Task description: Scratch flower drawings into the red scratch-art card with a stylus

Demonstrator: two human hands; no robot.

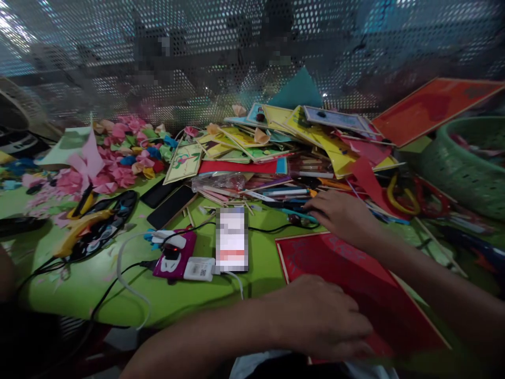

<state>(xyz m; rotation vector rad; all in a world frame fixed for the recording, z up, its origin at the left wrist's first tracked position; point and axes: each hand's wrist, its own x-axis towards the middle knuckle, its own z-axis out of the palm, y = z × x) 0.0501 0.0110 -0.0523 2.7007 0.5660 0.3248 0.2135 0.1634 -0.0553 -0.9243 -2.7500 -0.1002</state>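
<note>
A red card panel (355, 289) with thin wooden strips along its edges lies in front of me, a faint drawing on its upper part. My left hand (319, 316) rests over its near left part, fingers loosely bent with the tips spread toward the right. Beyond the panel's far edge, my right hand (339, 213) reaches with its fingers stretched out to a heap of pens (288, 195). Its fingertips are by a dark pen and a light-blue strip-like object (302, 215); whether they touch is too dim to tell.
A lit phone (232, 239) stands by a purple power strip (175, 258) with cables. Farther left are a yellow glue gun (84, 226) and pink paper flowers (114, 158). Framed cards (268, 126) pile up at the back. Yellow-handled scissors (402, 197) and a green basket (465, 168) are right.
</note>
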